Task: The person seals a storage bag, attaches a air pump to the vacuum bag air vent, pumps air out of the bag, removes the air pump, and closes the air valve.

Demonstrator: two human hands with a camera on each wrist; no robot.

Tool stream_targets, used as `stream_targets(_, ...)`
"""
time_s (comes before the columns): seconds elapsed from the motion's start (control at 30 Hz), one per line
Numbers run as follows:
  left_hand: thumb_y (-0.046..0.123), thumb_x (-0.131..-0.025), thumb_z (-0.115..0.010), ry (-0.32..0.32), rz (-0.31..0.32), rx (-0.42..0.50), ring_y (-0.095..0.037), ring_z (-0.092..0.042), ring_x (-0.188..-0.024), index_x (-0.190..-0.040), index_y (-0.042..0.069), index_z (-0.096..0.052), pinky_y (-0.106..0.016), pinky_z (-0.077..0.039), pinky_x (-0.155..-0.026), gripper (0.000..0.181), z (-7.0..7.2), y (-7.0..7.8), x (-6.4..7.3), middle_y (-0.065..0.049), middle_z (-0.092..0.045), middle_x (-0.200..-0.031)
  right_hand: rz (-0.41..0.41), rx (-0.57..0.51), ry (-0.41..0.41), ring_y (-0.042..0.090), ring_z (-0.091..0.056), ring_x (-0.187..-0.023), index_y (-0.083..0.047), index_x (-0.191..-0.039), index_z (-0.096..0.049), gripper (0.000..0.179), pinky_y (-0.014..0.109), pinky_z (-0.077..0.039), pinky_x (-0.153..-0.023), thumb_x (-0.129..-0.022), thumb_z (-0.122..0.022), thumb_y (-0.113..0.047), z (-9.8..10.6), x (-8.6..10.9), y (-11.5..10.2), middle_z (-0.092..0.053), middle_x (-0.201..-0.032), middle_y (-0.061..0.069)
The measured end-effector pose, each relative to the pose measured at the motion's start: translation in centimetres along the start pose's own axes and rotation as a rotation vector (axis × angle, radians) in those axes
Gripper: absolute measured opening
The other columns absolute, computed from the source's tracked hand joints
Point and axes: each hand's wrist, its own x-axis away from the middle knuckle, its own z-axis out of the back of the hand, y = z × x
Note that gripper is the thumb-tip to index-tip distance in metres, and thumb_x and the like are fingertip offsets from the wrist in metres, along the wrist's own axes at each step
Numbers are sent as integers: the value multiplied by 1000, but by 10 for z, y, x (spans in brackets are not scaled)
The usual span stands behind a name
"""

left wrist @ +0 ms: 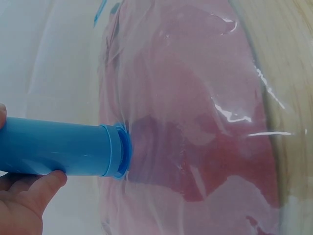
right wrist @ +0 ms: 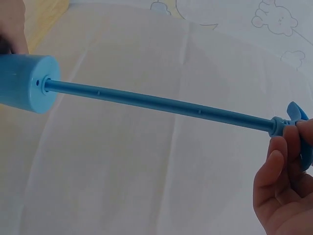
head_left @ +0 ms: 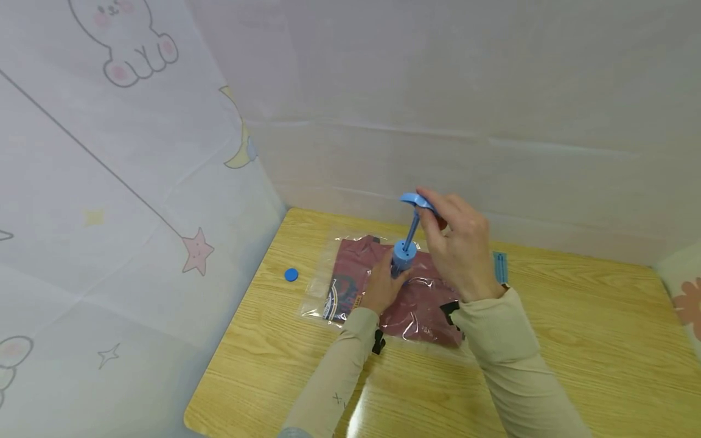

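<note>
A blue hand pump (head_left: 404, 254) stands upright on a clear plastic storage bag (head_left: 418, 316) that holds folded maroon clothing. My left hand (head_left: 381, 286) grips the pump's barrel (left wrist: 58, 146) near the bag. In the left wrist view, the barrel's collared end meets the bag's surface. My right hand (head_left: 461, 243) pinches the pump's curved handle (right wrist: 293, 111). Between handle and barrel, a long stretch of the thin rod (right wrist: 151, 103) is drawn out.
On the wooden table (head_left: 575, 328), a round blue cap (head_left: 291, 275) lies left of the bag. A flat blue-green item (head_left: 500, 266) is partly hidden behind my right wrist. White printed sheets (head_left: 438, 79) hang behind and at the left.
</note>
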Motion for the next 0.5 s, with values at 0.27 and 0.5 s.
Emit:
stream_targets(0.27,34,-91,-66,7,0,-3,-28,-58,-122,-142,11,-41,-44,-48,-102,61,-1,-1,0,-14,-61,-131,-8,-23,-6,11,-48,-66,-4,-118,-69,25,14,-32,-57,-94,-61,-7,-1,0,3,-64,-79,10)
stream_targets(0.5,33,-91,-66,-1,15,1,-29,-58,-122,-142,11,-40,-44,-48,-102,61,-1,0,1,-14,-60,-132,2,-23,-19,12,-50,-64,-4,-116,-70,25,13,-34,-58,-93,-63,-8,-3,2,8,-65,-79,10)
